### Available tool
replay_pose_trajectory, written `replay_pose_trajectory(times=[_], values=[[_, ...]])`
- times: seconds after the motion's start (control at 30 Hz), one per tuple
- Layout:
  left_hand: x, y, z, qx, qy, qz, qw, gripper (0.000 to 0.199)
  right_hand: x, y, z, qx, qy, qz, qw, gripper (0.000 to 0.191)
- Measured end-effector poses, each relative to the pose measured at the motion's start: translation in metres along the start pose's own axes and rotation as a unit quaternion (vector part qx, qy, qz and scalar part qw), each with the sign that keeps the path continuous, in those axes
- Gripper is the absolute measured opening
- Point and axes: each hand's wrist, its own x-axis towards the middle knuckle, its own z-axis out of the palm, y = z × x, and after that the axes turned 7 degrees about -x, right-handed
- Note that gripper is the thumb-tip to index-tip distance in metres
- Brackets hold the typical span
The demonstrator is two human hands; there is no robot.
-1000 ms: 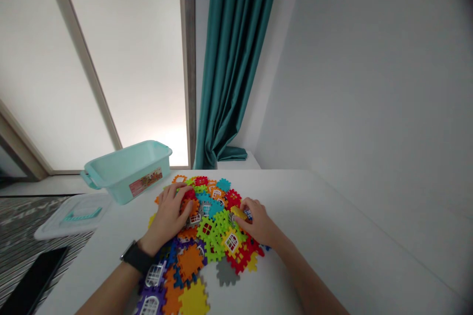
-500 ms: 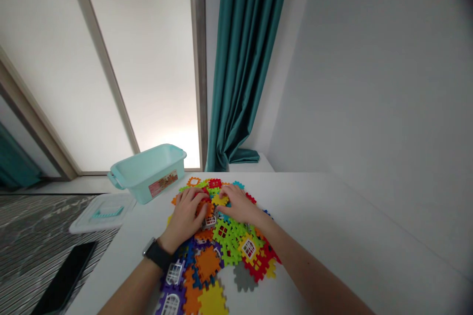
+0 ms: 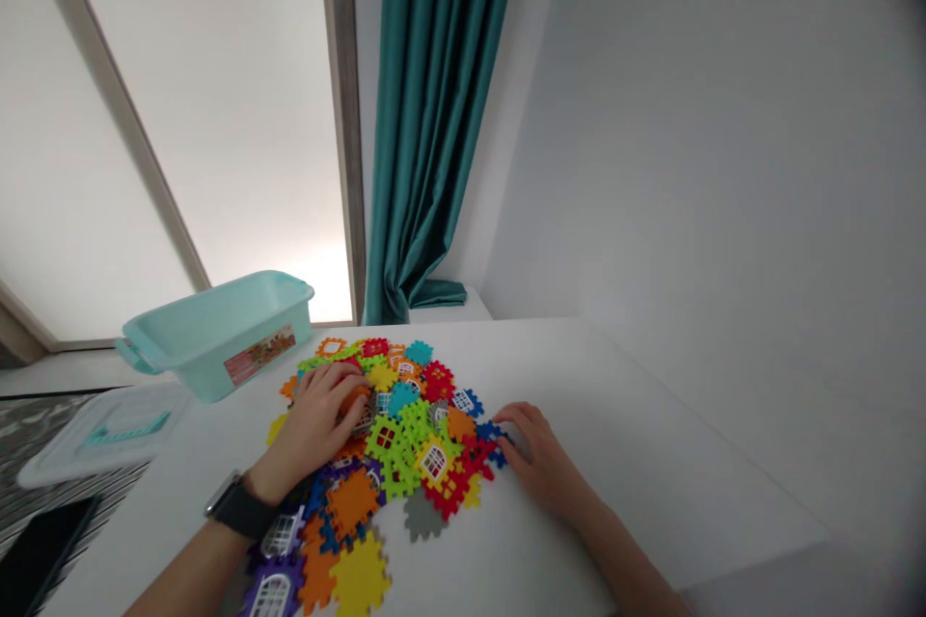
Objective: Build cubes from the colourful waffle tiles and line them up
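- The pile of interlocking plastic tiles point(image 3: 391, 439) lay in one loose, overlapping heap on the white table point(image 3: 622, 453), and it served as the landmark for everything else.
- As far as the view showed, the tiles had not been parted into groups: the heap ran in a single spread, with no separate stack beside it.
- The tiles were bright, flat, notched squares in orange, red, lime, yellow, blue, purple and grey, and some had white window frames set into them.
- The left hand point(image 3: 311, 429) rested on the near-left part of the pile, with its fingers curled narrowly around an orange tile point(image 3: 354, 400); whether that tile was truly gripped or only covered could not be told.
- A black watch point(image 3: 238, 508) sat on the left wrist, at the pile's near-left edge.
- The right hand point(image 3: 542, 463) lay at the pile's right edge, its fingers loosely spread and holding nothing visible, just beside a blue tile point(image 3: 492, 434).
- A mint-green plastic bin point(image 3: 217, 337) stood beyond the pile to the left, its inside only partly in view.
- A pale lid point(image 3: 108, 429) lay farther left of the pile, and a black phone point(image 3: 43, 559) lay nearer and lower left of it.
- A teal curtain point(image 3: 434, 116) hung well beyond the pile.
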Motion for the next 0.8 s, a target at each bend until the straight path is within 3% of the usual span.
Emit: replay_pose_trajectory(times=[0.13,0.33,0.47,0.6,0.7,0.8], values=[[0.001,-0.001,0.000,0.003,0.000,0.004,1.000,0.024,-0.022,-0.001,-0.002,-0.062,-0.013,0.017,0.998,0.025],[0.001,-0.001,0.001,0.006,-0.017,0.011,1.000,0.024,-0.020,-0.003,0.002,-0.046,-0.016,0.041,0.998,0.031],[0.001,-0.001,0.001,0.001,-0.015,0.014,1.000,0.025,-0.013,0.005,0.007,0.018,0.026,0.092,0.995,0.044],[0.000,-0.001,0.001,-0.011,-0.008,0.011,1.000,0.024,0.005,0.007,0.006,0.073,0.076,0.124,0.987,0.030],[0.001,-0.002,-0.001,-0.028,-0.004,-0.005,1.000,0.024,0.027,-0.010,0.008,0.082,0.088,0.106,0.987,0.018],[0.003,-0.006,-0.009,-0.050,0.007,-0.033,0.998,0.024,0.055,-0.046,0.019,0.068,0.059,0.007,0.996,0.006]])
